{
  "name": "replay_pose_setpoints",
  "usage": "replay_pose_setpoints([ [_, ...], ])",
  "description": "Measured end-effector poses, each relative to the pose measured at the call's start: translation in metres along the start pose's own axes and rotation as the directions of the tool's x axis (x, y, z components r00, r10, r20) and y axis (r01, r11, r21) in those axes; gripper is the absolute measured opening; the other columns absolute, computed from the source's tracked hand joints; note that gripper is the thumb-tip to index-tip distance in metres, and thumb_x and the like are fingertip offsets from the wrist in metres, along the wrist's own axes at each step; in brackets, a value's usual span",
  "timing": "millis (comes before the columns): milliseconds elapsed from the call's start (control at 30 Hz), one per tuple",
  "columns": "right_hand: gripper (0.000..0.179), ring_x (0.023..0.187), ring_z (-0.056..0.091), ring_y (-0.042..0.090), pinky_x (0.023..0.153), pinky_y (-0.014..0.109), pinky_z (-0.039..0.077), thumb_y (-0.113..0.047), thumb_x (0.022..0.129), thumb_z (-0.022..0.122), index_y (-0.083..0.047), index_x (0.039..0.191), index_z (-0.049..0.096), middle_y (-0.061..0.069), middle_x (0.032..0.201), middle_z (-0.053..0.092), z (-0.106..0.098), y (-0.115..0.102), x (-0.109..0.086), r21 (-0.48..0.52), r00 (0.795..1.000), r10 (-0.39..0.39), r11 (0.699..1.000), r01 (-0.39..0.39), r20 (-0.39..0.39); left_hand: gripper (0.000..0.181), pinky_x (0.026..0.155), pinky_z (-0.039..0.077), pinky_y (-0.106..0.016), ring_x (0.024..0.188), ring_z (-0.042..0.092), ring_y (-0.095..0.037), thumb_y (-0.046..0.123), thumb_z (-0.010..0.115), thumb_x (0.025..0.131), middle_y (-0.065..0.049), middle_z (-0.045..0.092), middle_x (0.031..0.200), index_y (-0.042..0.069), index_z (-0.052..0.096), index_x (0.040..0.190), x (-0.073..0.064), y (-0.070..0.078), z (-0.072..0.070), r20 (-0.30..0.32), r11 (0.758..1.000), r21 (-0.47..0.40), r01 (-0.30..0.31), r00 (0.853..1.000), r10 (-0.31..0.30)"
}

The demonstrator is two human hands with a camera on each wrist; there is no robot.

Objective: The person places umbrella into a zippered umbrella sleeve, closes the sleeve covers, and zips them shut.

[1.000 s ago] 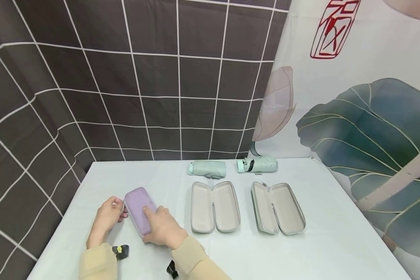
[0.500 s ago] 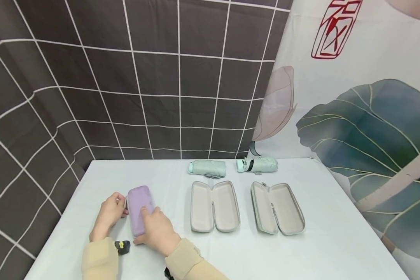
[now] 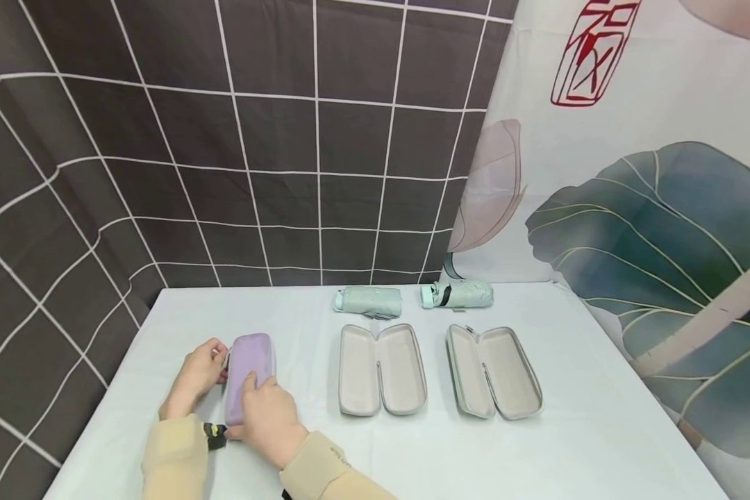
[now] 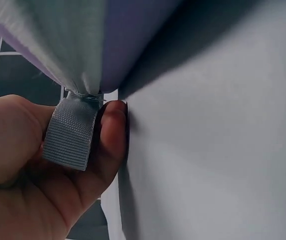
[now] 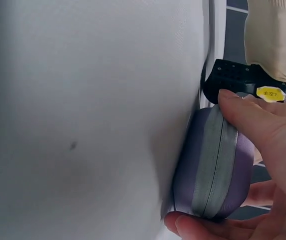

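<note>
A closed purple zip case (image 3: 245, 375) with a grey zip band (image 5: 215, 165) lies on the table at the left. My right hand (image 3: 269, 413) holds its near half; in the right wrist view the thumb and fingers span the case across the zip. At the case's left edge, my left hand (image 3: 196, 375) has thumb and curled fingers about a short grey webbing loop (image 4: 73, 132), which joins the case where the zip band ends. Fingertips behind the loop are partly hidden in the left wrist view.
Two cases with pale linings, a middle one (image 3: 403, 375) and a right one (image 3: 515, 375), lie opened out. Behind them are two folded light-green umbrellas, one left (image 3: 371, 301) and one right (image 3: 462, 294). A black wrist camera (image 5: 237, 80) sits at the left sleeve.
The purple case has turned from a slant to nearly straight front to back. My right hand has moved left with it; my left hand stays at the loop, shifting slightly.
</note>
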State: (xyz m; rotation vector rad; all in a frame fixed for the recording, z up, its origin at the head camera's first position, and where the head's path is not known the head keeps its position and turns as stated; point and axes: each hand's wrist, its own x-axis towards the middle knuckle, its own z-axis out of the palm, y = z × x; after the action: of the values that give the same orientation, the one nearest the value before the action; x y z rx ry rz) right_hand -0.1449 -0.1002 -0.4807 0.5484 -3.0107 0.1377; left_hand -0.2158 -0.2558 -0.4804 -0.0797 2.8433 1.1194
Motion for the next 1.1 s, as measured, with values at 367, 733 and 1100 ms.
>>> replay_pose_setpoints([
  [367, 0.098, 0.066, 0.062, 0.009, 0.051, 0.023, 0.046, -0.074, 0.062, 0.075, -0.009, 0.133, 0.057, 0.001, 0.082, 0.068, 0.001, -0.002, 0.002, -0.025, 0.998, -0.032, 0.999, 0.03, -0.05, 0.012, 0.057, 0.04, -0.032, 0.063, 0.052, -0.018, 0.006, 0.043, 0.102, -0.005, 0.057, 0.073, 0.002, 0.052, 0.096, 0.001, -0.005, -0.001, 0.049, 0.999, 0.027, -0.046, 0.998, 0.044],
  [733, 0.098, 0.061, 0.061, 0.009, 0.048, 0.023, 0.044, -0.075, 0.061, 0.075, -0.009, 0.132, 0.057, -0.001, 0.076, 0.067, -0.001, -0.007, 0.002, -0.03, 0.998, -0.034, 0.999, 0.032, -0.047, 0.012, 0.058, 0.035, -0.032, 0.065, 0.043, -0.018, 0.005, 0.042, 0.103, -0.002, 0.045, 0.07, 0.005, 0.05, 0.094, -0.003, -0.005, -0.004, 0.063, 0.994, 0.055, -0.1, 0.993, 0.096],
  [1100, 0.095, 0.072, 0.062, 0.008, 0.056, 0.023, 0.049, -0.064, 0.073, 0.075, -0.005, 0.142, 0.046, 0.003, 0.087, 0.068, -0.009, 0.0, -0.003, 0.005, 0.994, -0.079, 0.997, 0.079, 0.075, 0.011, 0.061, 0.041, -0.033, 0.068, 0.051, -0.018, 0.002, 0.043, 0.101, -0.007, 0.059, 0.081, 0.001, 0.054, 0.101, -0.003, -0.006, 0.002, 0.028, 0.994, 0.044, -0.1, 0.995, 0.099],
])
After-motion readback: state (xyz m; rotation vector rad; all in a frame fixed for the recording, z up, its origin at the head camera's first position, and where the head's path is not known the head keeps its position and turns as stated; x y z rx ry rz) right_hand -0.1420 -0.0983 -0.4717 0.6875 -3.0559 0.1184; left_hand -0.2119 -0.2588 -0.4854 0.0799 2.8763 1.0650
